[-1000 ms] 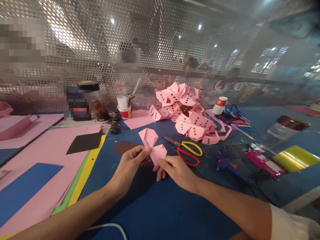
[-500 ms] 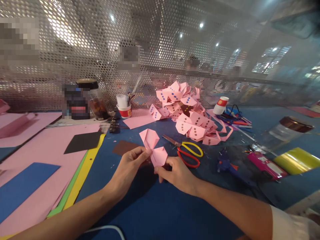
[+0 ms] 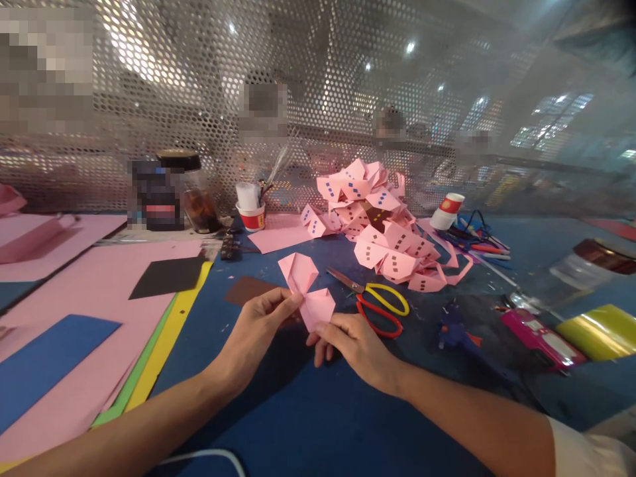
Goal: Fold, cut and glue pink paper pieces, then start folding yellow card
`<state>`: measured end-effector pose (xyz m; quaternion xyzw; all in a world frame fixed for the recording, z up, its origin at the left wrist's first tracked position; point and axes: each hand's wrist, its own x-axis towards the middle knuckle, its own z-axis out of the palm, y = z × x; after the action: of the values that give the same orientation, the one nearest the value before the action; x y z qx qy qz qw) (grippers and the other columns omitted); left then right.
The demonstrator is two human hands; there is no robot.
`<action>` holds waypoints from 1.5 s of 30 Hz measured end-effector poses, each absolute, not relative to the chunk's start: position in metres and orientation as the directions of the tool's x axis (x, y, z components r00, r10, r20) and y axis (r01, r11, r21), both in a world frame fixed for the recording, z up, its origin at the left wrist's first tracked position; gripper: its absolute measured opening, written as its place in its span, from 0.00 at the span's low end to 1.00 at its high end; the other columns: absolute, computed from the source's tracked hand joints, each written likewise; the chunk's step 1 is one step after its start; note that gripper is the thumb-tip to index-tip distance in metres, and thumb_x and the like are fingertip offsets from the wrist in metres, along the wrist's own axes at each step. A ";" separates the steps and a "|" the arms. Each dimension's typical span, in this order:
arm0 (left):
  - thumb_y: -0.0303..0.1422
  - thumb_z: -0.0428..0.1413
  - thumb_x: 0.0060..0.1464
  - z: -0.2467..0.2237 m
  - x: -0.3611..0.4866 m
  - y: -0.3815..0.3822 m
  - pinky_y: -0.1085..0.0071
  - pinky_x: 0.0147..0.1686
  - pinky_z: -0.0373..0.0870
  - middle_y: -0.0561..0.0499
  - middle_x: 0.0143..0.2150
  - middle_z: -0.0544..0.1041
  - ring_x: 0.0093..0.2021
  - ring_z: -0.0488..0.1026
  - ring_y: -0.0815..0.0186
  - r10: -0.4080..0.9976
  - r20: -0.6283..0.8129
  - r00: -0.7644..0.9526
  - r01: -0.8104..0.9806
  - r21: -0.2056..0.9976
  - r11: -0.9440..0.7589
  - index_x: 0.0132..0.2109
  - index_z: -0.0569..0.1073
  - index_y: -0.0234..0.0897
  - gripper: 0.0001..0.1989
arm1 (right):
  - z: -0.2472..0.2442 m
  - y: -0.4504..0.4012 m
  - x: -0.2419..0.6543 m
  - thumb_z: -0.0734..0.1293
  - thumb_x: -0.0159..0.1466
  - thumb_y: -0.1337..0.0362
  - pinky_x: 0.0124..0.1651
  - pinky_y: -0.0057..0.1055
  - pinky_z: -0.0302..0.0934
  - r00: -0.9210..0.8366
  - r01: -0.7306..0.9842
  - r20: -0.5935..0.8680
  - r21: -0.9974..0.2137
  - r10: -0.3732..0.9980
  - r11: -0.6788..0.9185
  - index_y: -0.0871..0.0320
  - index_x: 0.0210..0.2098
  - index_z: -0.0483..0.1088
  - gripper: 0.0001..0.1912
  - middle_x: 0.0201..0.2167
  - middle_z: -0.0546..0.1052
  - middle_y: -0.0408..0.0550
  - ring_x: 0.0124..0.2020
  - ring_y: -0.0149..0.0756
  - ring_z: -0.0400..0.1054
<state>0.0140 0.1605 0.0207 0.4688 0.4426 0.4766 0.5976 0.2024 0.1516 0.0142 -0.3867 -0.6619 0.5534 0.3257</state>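
A folded pink paper piece (image 3: 318,307) with two angular lobes is held up above the blue table. My left hand (image 3: 268,324) pinches it at the narrow middle. The thumb of my right hand (image 3: 350,338) presses on its lower right edge, with the fingers curled behind and below. Behind my left hand lies a brown sheet (image 3: 246,289) on the table. Scissors (image 3: 382,310) with one yellow and one red handle rest beyond my right hand, blades pointing up and left.
Folded pink papers (image 3: 377,218) with dotted marks are piled at the back. Pink sheets (image 3: 114,265) and a blue sheet (image 3: 54,361) lie left. To the right are a dark blue glue gun (image 3: 457,331), a magenta object (image 3: 539,338) and a jar (image 3: 586,271).
My right thumb has moved up onto the pink paper's lower edge, and that hand now grips it. The camera view has shifted slightly.
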 end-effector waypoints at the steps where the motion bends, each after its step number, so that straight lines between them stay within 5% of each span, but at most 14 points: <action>1: 0.43 0.60 0.57 0.021 0.014 0.161 0.72 0.39 0.68 0.52 0.30 0.75 0.32 0.70 0.67 0.986 -0.079 0.149 -0.152 0.983 0.102 0.32 0.74 0.36 0.14 | 0.015 0.151 0.202 0.59 0.72 0.56 0.34 0.27 0.63 -0.491 0.142 0.000 -0.987 0.871 0.080 0.62 0.38 0.78 0.21 0.24 0.79 0.48 0.27 0.31 0.71; 16: 0.43 0.58 0.59 0.019 0.016 0.158 0.69 0.40 0.69 0.51 0.31 0.74 0.34 0.71 0.65 0.978 -0.080 0.190 -0.118 0.988 0.104 0.33 0.74 0.35 0.15 | 0.014 0.152 0.202 0.65 0.67 0.59 0.28 0.25 0.57 -0.459 0.339 0.008 -0.922 0.888 0.184 0.61 0.23 0.72 0.18 0.19 0.75 0.43 0.21 0.26 0.64; 22: 0.43 0.59 0.59 0.019 0.015 0.158 0.69 0.41 0.69 0.51 0.32 0.76 0.34 0.71 0.66 0.981 -0.082 0.176 -0.146 0.983 0.108 0.33 0.74 0.35 0.14 | 0.011 0.151 0.202 0.62 0.70 0.55 0.31 0.25 0.62 -0.495 0.258 0.009 -0.953 0.869 0.157 0.61 0.36 0.77 0.18 0.25 0.79 0.46 0.26 0.30 0.69; 33: 0.43 0.60 0.57 0.023 0.015 0.156 0.67 0.43 0.70 0.51 0.32 0.76 0.34 0.72 0.65 0.981 -0.100 0.167 -0.174 0.976 0.129 0.31 0.73 0.36 0.15 | 0.013 0.151 0.203 0.57 0.72 0.52 0.34 0.27 0.64 -0.484 0.110 0.019 -0.990 0.875 0.083 0.63 0.35 0.77 0.25 0.25 0.79 0.49 0.28 0.31 0.71; 45: 0.41 0.57 0.60 0.019 0.014 0.158 0.64 0.46 0.71 0.48 0.35 0.77 0.38 0.74 0.62 0.970 -0.074 0.230 -0.207 0.971 0.123 0.38 0.77 0.35 0.13 | 0.014 0.156 0.204 0.61 0.71 0.56 0.30 0.26 0.62 -0.405 0.067 0.070 -0.992 0.912 0.106 0.62 0.35 0.73 0.17 0.23 0.76 0.45 0.24 0.29 0.68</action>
<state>0.0144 0.1583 0.0188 0.4683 0.4074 0.4681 0.6289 0.2036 0.1558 0.0137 -0.3851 -0.6354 0.5464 0.3865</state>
